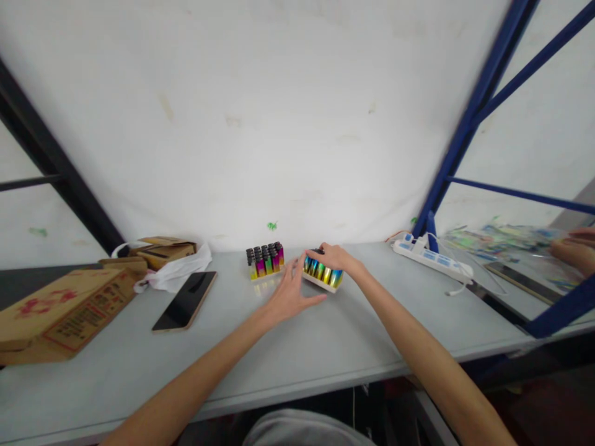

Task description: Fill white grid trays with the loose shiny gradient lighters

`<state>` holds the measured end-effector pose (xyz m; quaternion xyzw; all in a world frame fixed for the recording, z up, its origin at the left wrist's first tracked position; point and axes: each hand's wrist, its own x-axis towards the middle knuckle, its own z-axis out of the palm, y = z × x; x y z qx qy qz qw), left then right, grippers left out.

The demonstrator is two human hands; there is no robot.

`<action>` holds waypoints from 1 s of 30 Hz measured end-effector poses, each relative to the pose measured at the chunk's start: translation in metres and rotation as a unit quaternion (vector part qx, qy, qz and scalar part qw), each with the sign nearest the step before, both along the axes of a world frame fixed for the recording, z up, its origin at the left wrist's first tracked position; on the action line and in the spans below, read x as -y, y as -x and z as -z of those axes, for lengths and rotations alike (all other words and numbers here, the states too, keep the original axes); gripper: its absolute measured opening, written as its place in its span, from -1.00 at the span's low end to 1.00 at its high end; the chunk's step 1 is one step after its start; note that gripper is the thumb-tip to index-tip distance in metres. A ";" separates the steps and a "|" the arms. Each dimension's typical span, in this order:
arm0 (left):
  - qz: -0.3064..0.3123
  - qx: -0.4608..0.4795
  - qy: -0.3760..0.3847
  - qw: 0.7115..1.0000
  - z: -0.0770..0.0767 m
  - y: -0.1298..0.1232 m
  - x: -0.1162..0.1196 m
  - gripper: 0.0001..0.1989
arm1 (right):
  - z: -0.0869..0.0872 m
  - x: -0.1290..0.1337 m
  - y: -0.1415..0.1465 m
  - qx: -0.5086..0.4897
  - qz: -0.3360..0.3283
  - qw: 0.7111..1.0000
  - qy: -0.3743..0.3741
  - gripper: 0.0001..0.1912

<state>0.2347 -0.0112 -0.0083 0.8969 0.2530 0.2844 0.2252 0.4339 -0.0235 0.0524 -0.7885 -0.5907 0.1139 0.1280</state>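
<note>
Near the wall, a tray of shiny multicoloured lighters (322,272) with a pale base sits at a slant on the grey table. My right hand (335,255) grips it from above at its far side, fingers over the dark tops. My left hand (292,294) is at the tray's left end, fingers apart, thumb stretched out in front of it; whether its fingertips touch the tray is hard to tell. Just left of it stands a second block of lighters (265,260), purple, green and yellow with black tops, which neither hand holds.
On the left lie a dark phone (186,301), a white plastic bag (179,272), a small open carton (167,251) and a large cardboard box (65,313). A white power strip (433,259) is at the right by the blue frame (453,148). Beyond it shows another person's hand (576,249) near plastic packets.
</note>
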 end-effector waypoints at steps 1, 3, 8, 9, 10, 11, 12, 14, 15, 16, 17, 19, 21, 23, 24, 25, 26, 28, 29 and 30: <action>-0.004 0.005 0.027 1.000 0.002 -0.003 0.001 0.21 | -0.001 -0.003 0.002 -0.015 0.006 1.000 0.007 -0.05; -0.013 0.025 0.065 0.998 0.005 -0.009 0.004 0.27 | -0.001 -0.007 0.006 -0.037 0.013 0.999 0.016 -0.04; -0.038 0.084 0.089 0.992 0.006 -0.025 0.014 0.26 | -0.002 -0.010 0.005 -0.056 0.009 0.998 0.031 -0.05; -0.041 0.094 0.086 0.991 0.006 -0.028 0.015 0.25 | -0.002 -0.010 0.004 -0.056 0.008 0.998 0.035 -0.05; -0.044 0.100 0.083 0.991 0.005 -0.030 0.016 0.25 | -0.002 -0.010 0.002 -0.056 0.007 0.998 0.038 -0.04; -0.046 0.104 0.080 0.990 0.005 -0.031 0.015 0.25 | -0.002 -0.010 0.001 -0.055 0.005 0.998 0.040 -0.04; -0.047 0.106 0.076 0.990 0.005 -0.032 0.014 0.25 | -0.001 -0.010 0.001 -0.053 0.004 0.998 0.040 -0.04; -0.051 0.105 0.068 0.991 0.005 -0.033 0.010 0.25 | 0.001 -0.009 0.001 -0.043 0.002 0.999 0.017 -0.09; -0.052 0.101 0.065 0.991 0.004 -0.033 0.007 0.25 | 0.002 -0.009 0.002 -0.032 0.000 0.999 -0.011 -0.13; -0.051 0.096 0.063 0.992 0.004 -0.032 0.004 0.25 | 0.003 -0.008 0.003 -0.019 -0.004 0.999 -0.046 -0.19; -0.049 0.089 0.060 0.993 0.004 -0.031 0.000 0.24 | 0.004 -0.007 0.004 -0.007 -0.012 0.996 -0.083 -0.24; -0.043 0.074 0.058 0.995 0.003 -0.030 -0.007 0.22 | 0.004 -0.006 0.006 0.003 -0.045 0.990 -0.132 -0.35; -0.040 0.064 0.056 0.996 0.002 -0.028 -0.013 0.20 | 0.005 -0.005 0.005 -0.005 -0.087 0.987 -0.133 -0.47; -0.044 0.061 0.056 0.996 0.001 -0.025 -0.018 0.17 | 0.006 -0.004 0.005 -0.021 -0.114 0.987 -0.109 -0.54; -0.046 0.061 0.056 0.996 0.001 -0.023 -0.021 0.16 | 0.008 -0.004 0.005 -0.033 -0.118 0.988 -0.094 -0.55; -0.044 0.061 0.055 0.996 0.001 -0.021 -0.023 0.13 | 0.011 -0.003 0.006 -0.047 -0.114 0.989 -0.079 -0.55; -0.039 0.060 0.054 0.996 0.000 -0.019 -0.026 0.11 | 0.014 -0.003 0.007 -0.063 -0.106 0.990 -0.068 -0.54; -0.023 0.054 0.049 0.997 -0.001 -0.014 -0.030 0.08 | 0.021 -0.002 0.012 -0.089 -0.085 0.990 -0.063 -0.51; -0.016 0.051 0.047 0.997 -0.002 -0.011 -0.032 0.07 | 0.025 -0.002 0.015 -0.096 -0.076 0.990 -0.070 -0.50; -0.010 0.048 0.045 0.998 -0.003 -0.009 -0.034 0.06 | 0.028 -0.001 0.018 -0.099 -0.068 0.989 -0.081 -0.50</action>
